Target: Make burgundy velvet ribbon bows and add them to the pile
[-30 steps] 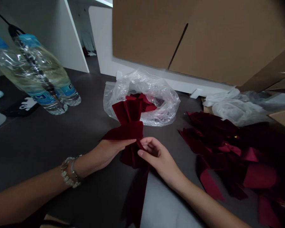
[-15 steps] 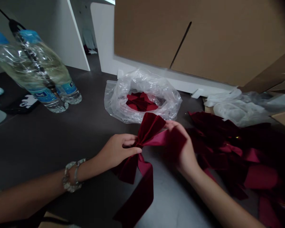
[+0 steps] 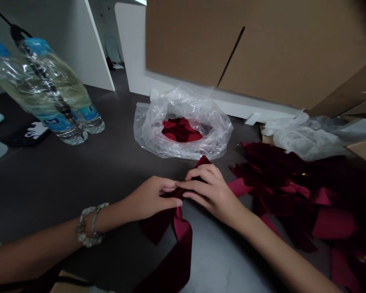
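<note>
A dark red velvet bow lies across the middle of the dark tabletop, its long ribbon tail trailing toward me. My left hand pinches the bow near its centre between thumb and fingers. From the other side, my right hand is closed over the bow's upper right loop, fingertips meeting those of my left hand. Its fingers hide the bow's knot and most of that loop. Just beyond my hands sits a clear plastic bag, its mouth rolled open, with dark red bows inside.
A pile of dark red velvet bows covers the right side. Behind it lies crumpled clear plastic. A large cardboard box stands at the back. Two blue-capped bottles stand left, near a black item with white print.
My right hand has moved left and down from the ribbon end onto the bow's loop, beside my left hand. The ribbon it was holding out now lies to the right. My left hand keeps its pinch.
</note>
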Tool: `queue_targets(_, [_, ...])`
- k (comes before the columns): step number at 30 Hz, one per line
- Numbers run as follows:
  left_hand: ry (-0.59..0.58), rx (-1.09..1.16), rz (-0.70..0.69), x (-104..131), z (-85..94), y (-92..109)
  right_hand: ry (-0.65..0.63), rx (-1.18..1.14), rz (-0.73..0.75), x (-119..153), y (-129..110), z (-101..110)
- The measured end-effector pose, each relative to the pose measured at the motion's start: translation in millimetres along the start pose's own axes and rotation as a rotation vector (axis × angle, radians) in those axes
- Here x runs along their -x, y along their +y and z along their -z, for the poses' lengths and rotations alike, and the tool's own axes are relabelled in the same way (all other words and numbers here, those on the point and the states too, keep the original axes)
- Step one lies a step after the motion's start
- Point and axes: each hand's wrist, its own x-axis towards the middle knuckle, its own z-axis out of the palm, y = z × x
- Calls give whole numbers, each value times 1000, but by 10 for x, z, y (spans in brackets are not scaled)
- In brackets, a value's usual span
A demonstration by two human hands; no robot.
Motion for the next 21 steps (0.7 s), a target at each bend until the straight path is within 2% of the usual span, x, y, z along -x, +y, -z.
queue_targets(3, [-88,109,-20,-3,21,8,30,-76,-10,23,72,1])
queue_targets(7, [-90,230,28,-23,38,-4,-27,-109,60,-4,67,128])
queue_targets(9, [-101,263,54,-29,35,-21,-38,-92,48,-29,47,170])
queue_targets(11, [-125,274,80,-32,27,-39,-55,-47,14,-54,34,182])
queue_targets(16, [-118,230,185,-29,19,-47,-250,-107,-6,-87,39,165])
queue_targets(21, [-140,189,203,-34,4,-45,-215,-185,-126,-76,34,97])
